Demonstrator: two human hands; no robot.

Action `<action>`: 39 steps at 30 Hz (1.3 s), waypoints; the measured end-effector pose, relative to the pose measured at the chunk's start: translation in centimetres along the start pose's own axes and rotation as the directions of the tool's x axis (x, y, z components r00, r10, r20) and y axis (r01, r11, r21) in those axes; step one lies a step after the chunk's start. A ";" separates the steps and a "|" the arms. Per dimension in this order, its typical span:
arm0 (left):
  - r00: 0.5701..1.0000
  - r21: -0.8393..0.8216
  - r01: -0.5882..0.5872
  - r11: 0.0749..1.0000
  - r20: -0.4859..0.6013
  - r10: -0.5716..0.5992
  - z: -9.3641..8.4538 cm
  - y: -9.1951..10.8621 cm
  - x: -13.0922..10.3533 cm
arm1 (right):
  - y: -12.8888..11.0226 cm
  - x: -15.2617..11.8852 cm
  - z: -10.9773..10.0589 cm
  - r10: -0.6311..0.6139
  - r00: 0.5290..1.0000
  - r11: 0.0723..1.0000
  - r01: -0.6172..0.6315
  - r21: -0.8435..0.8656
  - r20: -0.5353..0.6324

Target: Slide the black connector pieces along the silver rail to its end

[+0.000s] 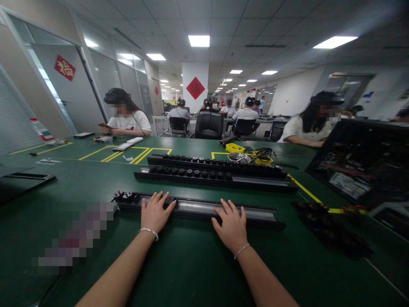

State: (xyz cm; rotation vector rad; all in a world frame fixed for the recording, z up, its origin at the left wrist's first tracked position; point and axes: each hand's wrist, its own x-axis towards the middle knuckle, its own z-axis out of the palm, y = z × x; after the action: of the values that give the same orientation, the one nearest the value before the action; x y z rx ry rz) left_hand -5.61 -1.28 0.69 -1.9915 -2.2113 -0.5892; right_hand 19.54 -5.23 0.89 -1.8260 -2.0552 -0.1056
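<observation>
Rail [194, 207] probably wants light, even pressure to stay steady on the surface [179, 264], left hand [156, 215] and right hand [233, 226] laid over it, fingers spread, neither gripping anything.

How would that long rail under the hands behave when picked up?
The rail seems stiff: it lies straight along its length. Its smooth, shiny channel may feel slippery. Black pieces toward one end might slide if it tilts.

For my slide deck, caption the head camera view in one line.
Left hand and right hand spread over a long black channel rail on a green worktable, two similar rails beyond it.
</observation>
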 end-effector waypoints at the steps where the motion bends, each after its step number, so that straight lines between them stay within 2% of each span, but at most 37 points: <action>1: 1.000 0.002 -0.001 1.000 -0.001 0.001 0.0 0.0 0.0 | 0.0 0.0 0.0 -0.001 1.000 1.000 0.001 0.004 -0.002; 21: 0.998 0.003 -0.055 0.998 0.037 0.055 0.3 0.2 -0.1 | 0.0 0.0 0.0 0.000 1.000 1.000 0.000 -0.001 0.004; 30: 0.996 0.026 -0.068 0.997 0.064 0.067 0.0 0.2 -0.2 | 0.0 0.0 -0.3 0.003 1.000 1.000 -0.004 0.014 0.016; 39: 0.994 0.049 -0.070 0.996 0.086 0.066 -0.4 0.8 -0.4 | 0.1 0.0 0.1 -0.009 1.000 1.000 0.009 -0.004 -0.020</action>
State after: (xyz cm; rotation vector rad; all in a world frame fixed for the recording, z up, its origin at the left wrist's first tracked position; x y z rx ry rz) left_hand -4.82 -1.78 1.13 -2.0931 -2.1707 -0.4439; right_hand 19.60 -5.23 0.78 -1.8112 -2.0507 -0.1297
